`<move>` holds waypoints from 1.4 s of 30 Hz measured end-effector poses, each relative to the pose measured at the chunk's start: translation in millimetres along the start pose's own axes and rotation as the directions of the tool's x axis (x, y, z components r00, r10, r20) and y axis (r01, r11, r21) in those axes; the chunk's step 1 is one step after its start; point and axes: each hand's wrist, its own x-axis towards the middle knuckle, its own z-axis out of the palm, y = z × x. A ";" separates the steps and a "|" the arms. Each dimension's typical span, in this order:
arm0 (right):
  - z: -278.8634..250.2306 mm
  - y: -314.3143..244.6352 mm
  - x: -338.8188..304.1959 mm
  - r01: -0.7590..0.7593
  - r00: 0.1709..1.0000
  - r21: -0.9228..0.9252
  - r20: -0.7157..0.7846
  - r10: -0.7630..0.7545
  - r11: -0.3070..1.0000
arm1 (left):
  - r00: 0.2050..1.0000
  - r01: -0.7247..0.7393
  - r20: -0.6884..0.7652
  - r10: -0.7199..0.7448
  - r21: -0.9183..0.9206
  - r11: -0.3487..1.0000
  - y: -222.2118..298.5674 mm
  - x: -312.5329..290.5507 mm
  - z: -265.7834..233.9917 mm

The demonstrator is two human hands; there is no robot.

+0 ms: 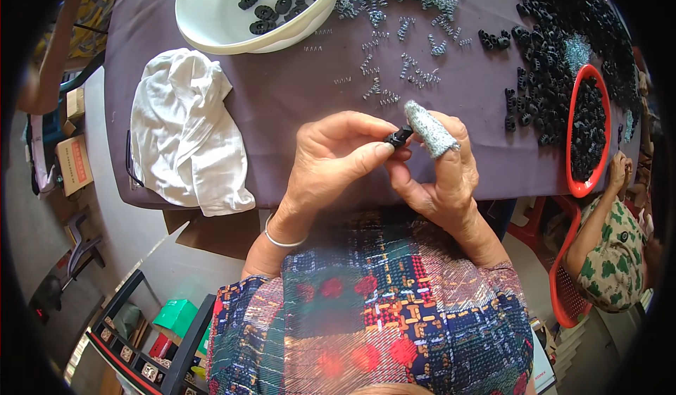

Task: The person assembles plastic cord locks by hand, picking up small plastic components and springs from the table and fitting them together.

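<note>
In front of my chest, my left hand (327, 155) pinches a small black plastic cord lock (399, 137) between thumb and fingertips. My right hand (451, 180) meets it from the other side, its fingers bent in against the piece. A speckled grey cloth finger cover (431, 131) is on a finger of that hand. Whether a spring sits inside the cord lock is hidden by my fingers. Just beyond my hands, loose metal coil springs (420, 72) lie scattered on the purple-grey tablecloth (282, 92).
A white bowl (264, 43) at the far left holds several black cord locks. Left of my hands lies a crumpled white cloth (184, 127). Black parts (539, 99) are heaped at right, beside a red tray (573, 159). Another person's arm (598, 229) rests at the right edge.
</note>
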 end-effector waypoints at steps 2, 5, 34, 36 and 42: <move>0.2 0.7 0.6 0.014 1.000 -0.045 0.004 -0.014 0.999 | 1.000 -0.008 -0.008 0.008 0.043 0.999 0.3 0.0 1.3; 0.2 3.1 2.6 0.016 0.999 -0.161 0.050 -0.008 0.987 | 0.999 -0.003 -0.043 0.008 0.104 0.995 -0.1 -0.1 4.7; 5.9 12.6 3.5 0.006 1.000 -0.239 0.010 -0.003 0.971 | 0.992 0.054 -0.129 -0.001 0.408 0.911 -6.4 5.7 7.6; 7.3 14.2 2.7 0.010 1.000 -0.245 0.004 -0.009 0.969 | 0.991 0.038 -0.130 0.010 0.364 0.930 -7.2 5.3 7.5; 8.6 15.6 1.0 0.013 1.000 -0.264 0.010 -0.011 0.964 | 0.993 0.043 -0.122 -0.005 0.310 0.950 -7.2 4.8 5.9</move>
